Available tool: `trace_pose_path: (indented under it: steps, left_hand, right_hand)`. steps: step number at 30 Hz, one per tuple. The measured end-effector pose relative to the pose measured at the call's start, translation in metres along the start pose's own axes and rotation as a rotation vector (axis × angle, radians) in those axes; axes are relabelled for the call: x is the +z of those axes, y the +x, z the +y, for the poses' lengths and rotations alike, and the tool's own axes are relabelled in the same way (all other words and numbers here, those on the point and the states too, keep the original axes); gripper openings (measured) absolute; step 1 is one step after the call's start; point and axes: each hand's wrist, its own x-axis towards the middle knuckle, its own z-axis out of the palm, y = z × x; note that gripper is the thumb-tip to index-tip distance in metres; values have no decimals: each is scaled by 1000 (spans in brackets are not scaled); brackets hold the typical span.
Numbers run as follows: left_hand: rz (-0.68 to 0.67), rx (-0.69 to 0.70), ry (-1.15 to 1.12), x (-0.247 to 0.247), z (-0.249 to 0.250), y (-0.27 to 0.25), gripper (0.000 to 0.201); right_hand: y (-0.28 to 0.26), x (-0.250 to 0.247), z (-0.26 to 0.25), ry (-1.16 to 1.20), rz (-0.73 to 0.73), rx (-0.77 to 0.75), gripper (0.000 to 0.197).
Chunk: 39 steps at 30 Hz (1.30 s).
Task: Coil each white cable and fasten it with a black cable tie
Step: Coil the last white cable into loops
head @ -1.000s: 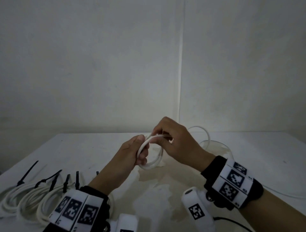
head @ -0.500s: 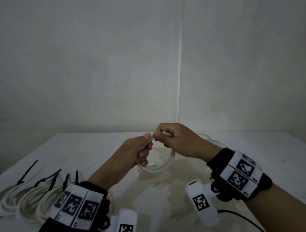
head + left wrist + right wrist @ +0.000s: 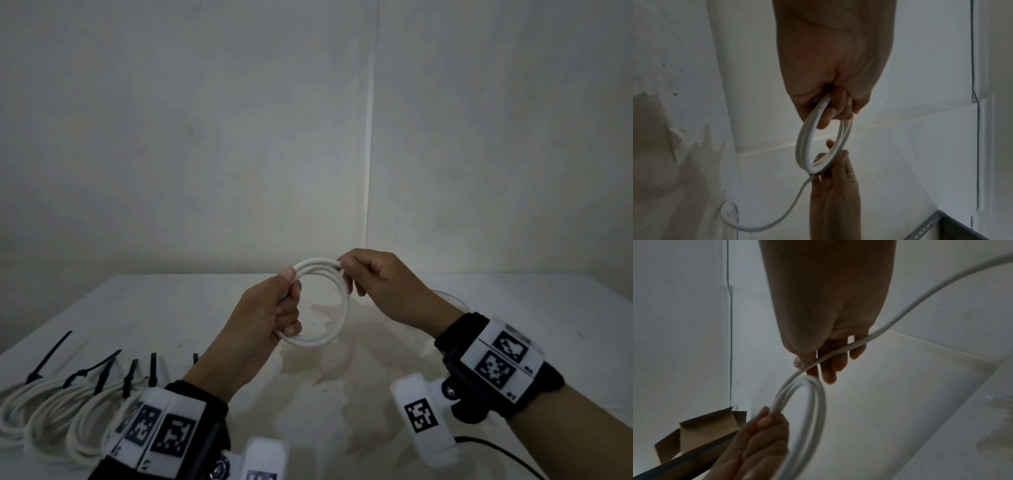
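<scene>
My left hand (image 3: 270,308) grips white cable (image 3: 337,318) coil, upright above table (image 3: 171,308) middle; my right hand (image 3: 380,284) pinches coil's top-right; loose tail trails from right hand to right, so right hand is nearer for next wrap

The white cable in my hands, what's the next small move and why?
Probably lay one more loop: the right hand brings its strand round onto the coil that the left hand grips. The cable's tail hangs loose below the coil in the left wrist view, so coiling looks unfinished and no tie is on it yet.
</scene>
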Motion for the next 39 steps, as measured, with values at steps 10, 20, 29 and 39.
trace_pose_path:
  steps: [10, 20, 29, 39]
  left_hand:
    - [218, 197, -275, -24, 20, 9, 37]
    - [505, 396, -271, -46, 37, 21, 33]
    - [528, 471, 95, -21, 13, 20, 34]
    - [290, 430, 319, 2, -12, 6, 31]
  right_hand:
    - [11, 26, 36, -24, 121, 12, 19]
    - [-4, 52, 57, -347, 9, -94, 30]
    - [-10, 64, 33, -856, 142, -633, 5]
    - [2, 64, 6, -799, 124, -802, 13]
